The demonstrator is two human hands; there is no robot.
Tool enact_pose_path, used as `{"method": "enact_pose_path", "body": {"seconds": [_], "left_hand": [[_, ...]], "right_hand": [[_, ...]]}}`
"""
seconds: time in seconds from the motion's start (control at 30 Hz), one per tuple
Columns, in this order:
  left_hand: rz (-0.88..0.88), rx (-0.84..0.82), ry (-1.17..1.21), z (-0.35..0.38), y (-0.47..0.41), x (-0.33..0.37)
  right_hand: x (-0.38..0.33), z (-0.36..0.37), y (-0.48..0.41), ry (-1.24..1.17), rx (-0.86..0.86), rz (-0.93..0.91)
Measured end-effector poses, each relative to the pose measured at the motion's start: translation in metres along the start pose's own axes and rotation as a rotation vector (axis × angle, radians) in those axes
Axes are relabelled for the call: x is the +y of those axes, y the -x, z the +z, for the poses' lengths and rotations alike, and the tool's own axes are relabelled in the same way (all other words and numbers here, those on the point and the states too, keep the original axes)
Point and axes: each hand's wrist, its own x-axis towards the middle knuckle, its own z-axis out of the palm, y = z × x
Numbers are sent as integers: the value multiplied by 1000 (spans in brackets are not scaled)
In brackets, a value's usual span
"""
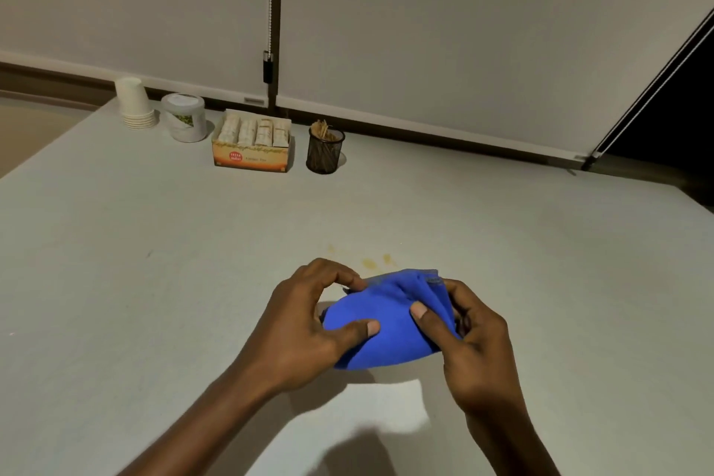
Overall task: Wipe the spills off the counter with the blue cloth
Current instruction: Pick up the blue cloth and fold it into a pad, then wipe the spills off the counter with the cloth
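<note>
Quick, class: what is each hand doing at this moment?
Left hand: closed on the blue cloth, thumb on top.
Right hand: closed on the cloth's other end.

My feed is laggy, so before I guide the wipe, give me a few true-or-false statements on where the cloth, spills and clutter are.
1. Both hands hold the blue cloth. True: left hand and right hand grip it.
2. The yellowish spills lie just beyond the cloth. True.
3. The cloth lies spread flat over the spills. False: it is bunched up and the spills are uncovered.
4. The mesh cup stands left of the tea box. False: it stands to its right.
5. The paper cups are scattered. False: they are stacked.
</note>
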Motion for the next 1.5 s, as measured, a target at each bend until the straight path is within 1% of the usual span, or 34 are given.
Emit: {"method": "enact_pose_path", "body": {"seconds": [0.1, 0.27, 0.33, 0.47, 0.6, 0.7, 0.8, 0.87, 0.93, 1.0, 1.03, 1.1, 1.17, 1.23, 1.3, 1.37, 1.43, 1.47, 1.5], "left_hand": [[-21, -69, 5, 0, 1, -6], [-48, -57, 44, 7, -6, -5], [-33, -106, 62, 9, -8, -1], [-47, -246, 123, 16, -11, 6], [-55, -203, 94, 24, -10, 10], [-23, -188, -65, 31, -7, 8], [74, -195, -226, 41, -8, 7], [169, -178, -331, 49, -10, 6], [233, -126, -418, 55, -12, 7], [244, -42, -426, 58, -12, 8], [213, 0, -418, 59, -11, 7], [77, 51, -437, 58, -4, 2], [-32, 63, -543, 58, 8, -10], [-106, -6, -664, 60, 24, -26], [-196, -127, -756, 63, 41, -40], [-245, -197, -767, 68, 55, -54], [-256, -214, -790, 73, 66, -64], [-266, -221, -815, 75, 70, -67], [-282, -215, -831, 77, 72, -69]], "right_hand": [[2, -4, -1, 5, -29, -11], [4, -11, -5, -25, -38, -6], [4, -18, -7, -45, -59, -4], [3, -40, -11, -126, -168, 18], [7, -58, -12, -169, -274, 73], [17, -70, -15, 4, -350, 109], [26, -74, -18, 168, -462, 170], [29, -69, -19, 302, -484, 121], [34, -64, -23, 372, -443, 28], [40, -61, -27, 434, -318, -44], [44, -61, -30, 508, -237, -83], [50, -61, -33, 703, -56, -156], [57, -63, -33, 829, 55, -170], [70, -59, -28, 901, 33, -146], [87, -49, -14, 965, -57, -86], [98, -34, 6, 941, -127, -11], [105, -17, 22, 952, -185, -80], [108, -9, 25, 976, -194, -139], [112, -1, 24, 1020, -204, -243]]}}
